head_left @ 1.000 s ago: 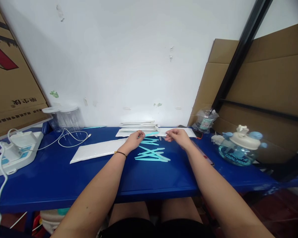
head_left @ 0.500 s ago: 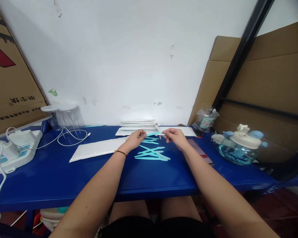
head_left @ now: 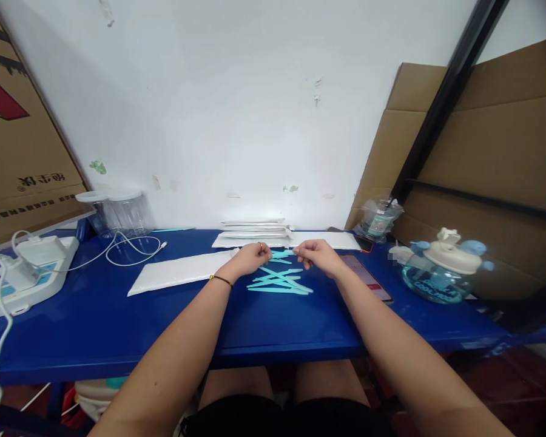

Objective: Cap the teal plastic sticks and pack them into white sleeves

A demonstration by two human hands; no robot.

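Over the far middle of the blue table, my left hand and my right hand face each other a short way apart. Each pinches one end of a thin light-blue strip held between them. A loose pile of several more light-blue strips lies crossed on the table just below the hands. My left wrist wears a thin bracelet and one finger a ring. A stack of white sheets lies just behind the hands, by the wall.
A long white padded sheet lies left of the hands. Far left are a white device with cables and clear jars. A phone, a round water bottle and a bagged cup sit right. Cardboard boxes stand on both sides.
My hands have drawn closer together, so less of the strip shows between them. They sit slightly nearer the pile. The view shifted a little.
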